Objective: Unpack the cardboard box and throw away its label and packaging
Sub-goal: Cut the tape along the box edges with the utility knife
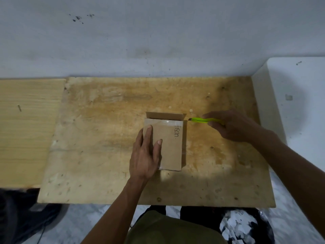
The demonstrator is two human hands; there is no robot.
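A small brown cardboard box (171, 147) lies flat in the middle of the worn plywood table (109, 134). Its far flap stands up, clear tape crosses the top, and black handwriting runs along the right side. My left hand (146, 154) rests flat on the box's left half, fingers spread and pressing down. My right hand (232, 125) grips a bright green utility knife (200, 120) just right of the box's far corner. The knife tip points left, close to the raised flap.
A lighter wooden board (26, 131) adjoins the table on the left. A white wall runs behind, and a white ledge (299, 95) stands at the right. Under the table's front edge sit a black bag with crumpled white paper (246, 228) and a dark object (26, 217) at left.
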